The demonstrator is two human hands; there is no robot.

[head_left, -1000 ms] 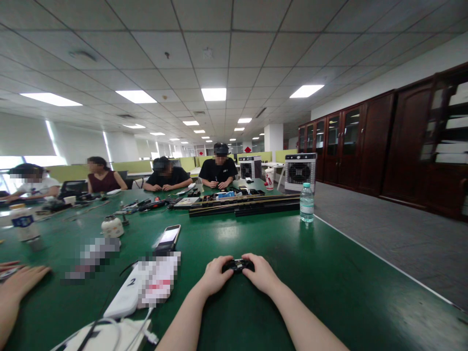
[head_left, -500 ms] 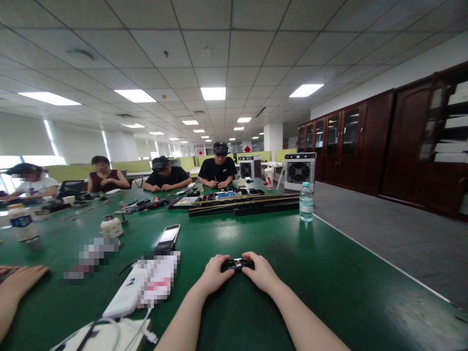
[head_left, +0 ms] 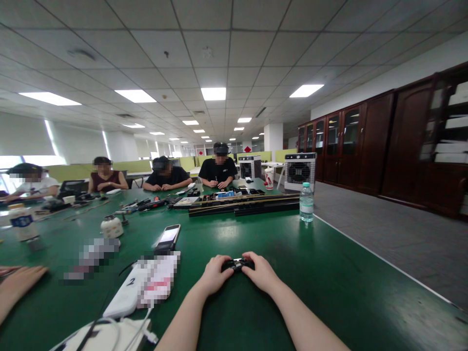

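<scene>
Both of my hands rest low over the green table (head_left: 329, 273), gripping a small dark object (head_left: 237, 264) from its two ends. It is black with a shiny, pale patch on top, and its kind is too small to make out. My left hand (head_left: 216, 272) closes around the left end, thumb at the near side and fingers at the far side. On the right end, my right hand (head_left: 260, 271) curls the same way. The fingers hide both ends of the object.
Left of my hands lie a phone (head_left: 169, 237), a white power bank (head_left: 126, 292) marked 2 and cables. A water bottle (head_left: 306, 202) stands near the right edge. Long black bars (head_left: 266, 208) and tools lie farther back. Another person's hand (head_left: 24, 285) rests at far left; several people sit beyond.
</scene>
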